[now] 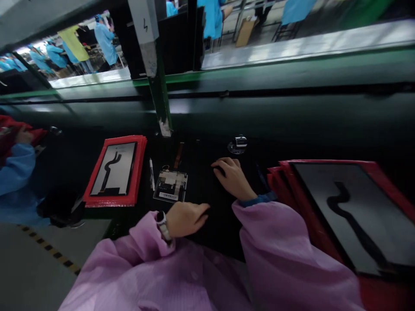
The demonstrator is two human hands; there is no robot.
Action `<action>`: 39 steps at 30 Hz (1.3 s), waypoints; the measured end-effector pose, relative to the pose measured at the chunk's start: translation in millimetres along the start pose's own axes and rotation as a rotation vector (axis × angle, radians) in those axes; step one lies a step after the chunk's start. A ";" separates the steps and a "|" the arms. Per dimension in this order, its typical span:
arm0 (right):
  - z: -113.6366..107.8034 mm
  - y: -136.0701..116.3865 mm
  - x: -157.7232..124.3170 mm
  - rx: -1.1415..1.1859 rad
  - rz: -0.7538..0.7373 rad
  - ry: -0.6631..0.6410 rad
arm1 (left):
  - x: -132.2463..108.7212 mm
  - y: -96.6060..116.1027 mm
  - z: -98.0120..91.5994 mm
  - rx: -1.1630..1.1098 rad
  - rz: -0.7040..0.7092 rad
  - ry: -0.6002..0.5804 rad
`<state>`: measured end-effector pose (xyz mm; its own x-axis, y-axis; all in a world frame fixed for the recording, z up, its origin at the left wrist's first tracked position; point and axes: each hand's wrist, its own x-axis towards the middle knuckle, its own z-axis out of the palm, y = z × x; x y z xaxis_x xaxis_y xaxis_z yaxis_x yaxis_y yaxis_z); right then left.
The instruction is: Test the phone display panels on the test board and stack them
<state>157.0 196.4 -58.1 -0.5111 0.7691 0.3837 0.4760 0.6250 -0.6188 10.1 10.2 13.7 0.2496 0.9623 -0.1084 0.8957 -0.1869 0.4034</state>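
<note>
My left hand (188, 219), with a watch (163, 224) on its wrist, is low over the black table near my body. Its fingers are slightly bent and apart, and nothing shows in them. Just beyond it lies a small circuit board (170, 185) with a white barcode label and an orange-brown flex cable (179, 155) at its far side. My right hand (232, 176) rests palm down on the table, open and holding nothing, with a blue band (258, 199) round the wrist. A white pen (151, 174) lies left of the board.
To the left, a display panel (116, 166) with a dark ribbon cable lies on red sheets (140, 162). Another panel (324, 183) sits on a red stack (285, 190) at right. A small clear object (237, 145) stands at the back. A co-worker's blue sleeve (19, 166) is far left.
</note>
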 end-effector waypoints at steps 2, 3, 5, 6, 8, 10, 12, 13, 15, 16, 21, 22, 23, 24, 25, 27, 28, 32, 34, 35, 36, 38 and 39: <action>-2.5 -3.0 1.9 -0.005 0.004 -0.012 | 12.5 14.1 24.3 0.027 -0.006 0.011; -3.8 -5.1 3.2 -0.010 0.009 -0.018 | 16.1 17.9 31.9 0.030 0.000 0.018; -6.3 -9.4 7.0 -0.025 0.026 -0.030 | 19.2 19.5 39.5 0.022 0.018 0.039; -7.7 -11.4 9.6 -0.034 0.038 -0.035 | 19.8 17.7 40.4 0.016 0.030 0.061; -10.6 -14.2 15.8 -0.057 0.064 -0.041 | 21.5 10.9 39.6 0.002 0.066 0.122; -13.4 -16.4 22.2 -0.082 0.092 -0.043 | 24.7 3.3 37.6 -0.005 0.114 0.176; -14.8 -19.8 27.3 -0.112 0.126 -0.035 | 28.5 -1.9 35.9 0.003 0.156 0.200; -14.8 -22.3 29.1 -0.128 0.145 -0.028 | 30.1 -3.2 35.1 0.008 0.170 0.207; -13.2 -28.6 31.7 -0.164 0.182 -0.004 | 32.2 -4.0 33.6 0.011 0.190 0.211; -11.8 -31.9 32.7 -0.181 0.197 0.011 | 32.8 -3.8 32.9 0.011 0.196 0.212; -8.3 -38.8 45.0 -0.238 0.306 0.148 | 33.5 -2.2 30.8 0.019 0.218 0.233; -9.2 -37.2 50.0 -0.245 0.335 0.192 | 33.5 -2.2 30.8 0.015 0.224 0.239; -10.6 -34.8 55.8 -0.249 0.362 0.238 | 33.5 -2.2 31.0 0.010 0.229 0.244; -12.2 -31.6 62.2 -0.250 0.385 0.283 | 33.3 -2.3 31.2 0.006 0.232 0.247; -13.8 -27.9 68.7 -0.248 0.408 0.324 | 33.0 -2.4 31.6 0.003 0.231 0.249; -16.7 -19.6 80.9 -0.233 0.458 0.390 | 32.2 -2.6 32.4 -0.002 0.224 0.245; -17.7 -15.3 85.8 -0.215 0.484 0.413 | 31.6 -2.6 32.8 -0.007 0.218 0.246; -17.0 1.5 92.3 -0.055 0.536 0.394 | 29.1 -1.8 33.8 -0.028 0.202 0.232; -13.3 9.0 88.0 0.005 0.544 0.393 | 28.0 -1.0 34.0 -0.034 0.193 0.207; -10.6 11.8 84.0 0.032 0.547 0.415 | 27.6 -0.5 34.1 -0.039 0.187 0.193; -7.4 13.6 78.8 0.065 0.547 0.447 | 27.3 0.0 34.1 -0.046 0.182 0.182; -0.5 12.9 64.2 0.156 0.545 0.517 | 26.8 1.1 34.2 -0.060 0.174 0.164; 2.8 10.1 54.9 0.204 0.544 0.544 | 26.7 1.7 34.2 -0.064 0.172 0.157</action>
<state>131.7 244.6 -45.1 0.2017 0.9495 0.2403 0.3905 0.1470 -0.9088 30.9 28.8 -19.6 0.3316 0.9373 0.1075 0.8186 -0.3426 0.4610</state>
